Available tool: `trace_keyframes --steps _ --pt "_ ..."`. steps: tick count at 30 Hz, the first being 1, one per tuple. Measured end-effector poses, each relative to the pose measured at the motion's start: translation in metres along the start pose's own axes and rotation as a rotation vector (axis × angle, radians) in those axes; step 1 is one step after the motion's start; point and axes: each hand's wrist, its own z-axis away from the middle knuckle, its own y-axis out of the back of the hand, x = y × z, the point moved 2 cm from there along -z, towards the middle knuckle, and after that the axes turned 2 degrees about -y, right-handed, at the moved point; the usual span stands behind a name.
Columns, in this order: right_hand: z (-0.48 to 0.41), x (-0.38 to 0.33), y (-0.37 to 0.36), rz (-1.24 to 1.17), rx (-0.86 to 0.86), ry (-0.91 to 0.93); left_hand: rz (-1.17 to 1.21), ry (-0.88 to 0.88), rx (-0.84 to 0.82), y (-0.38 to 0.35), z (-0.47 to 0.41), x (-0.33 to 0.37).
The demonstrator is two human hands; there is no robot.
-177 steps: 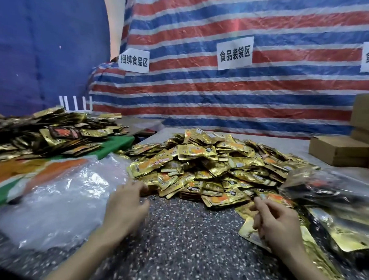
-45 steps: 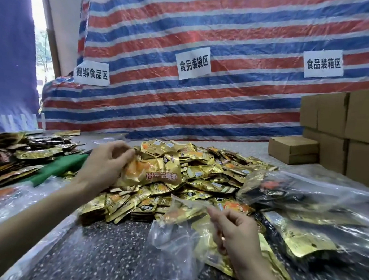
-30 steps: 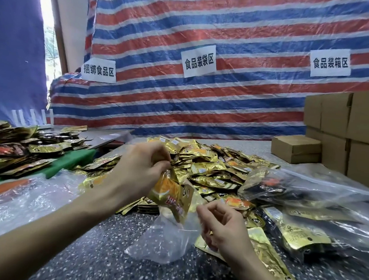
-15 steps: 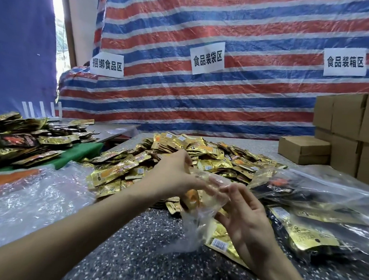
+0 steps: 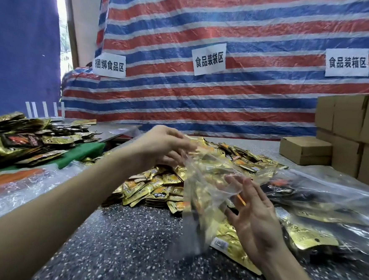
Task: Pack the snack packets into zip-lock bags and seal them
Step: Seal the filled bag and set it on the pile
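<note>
A clear zip-lock bag [image 5: 200, 184] with a few gold snack packets inside hangs over the speckled table [image 5: 128, 245] between my hands. My left hand [image 5: 163, 147] is raised at the bag's upper left and its curled fingers pinch the mouth edge. At the bag's right side, my right hand [image 5: 254, 214] has its fingers spread and straight, and the fingertips touch the plastic. Behind and beneath the bag lies the heap of gold and orange snack packets [image 5: 154, 188].
Filled clear bags [image 5: 327, 206] lie at the right, and a large gold packet [image 5: 230, 246] sits under my right wrist. Dark and gold packets [image 5: 26, 142] are heaped on a green board at the left, above loose plastic bags [image 5: 12, 191]. Cardboard boxes [image 5: 305, 150] stand at the back right.
My left hand put a handful of packets into the bag and has risen to its mouth edge. My right hand has opened its fingers beside the bag. The camera has tilted slightly.
</note>
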Motion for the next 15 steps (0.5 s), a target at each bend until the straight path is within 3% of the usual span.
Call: trace_keyframes --steps 3,4,6,9,11,15 --pt "0.001 -0.002 0.001 0.017 0.033 0.003 0.122 0.011 0.056 0.011 -0.013 -0.022" --pt "0.001 -0.002 0.001 0.024 0.039 0.005 0.032 0.006 0.107 0.013 -0.017 -0.036" --pt "0.001 -0.004 0.001 0.029 0.036 0.007 -0.380 -0.040 0.176 0.020 -0.020 -0.071" --pt "0.002 -0.003 0.001 0.004 0.017 -0.005 -0.833 0.083 0.020 0.019 -0.017 -0.133" --pt "0.002 -0.003 0.001 -0.005 0.007 -0.009 -0.969 0.173 -0.044 0.014 -0.015 -0.164" --pt "0.002 -0.001 0.002 0.001 -0.001 -0.005 -1.074 0.093 0.109 0.016 -0.019 -0.185"
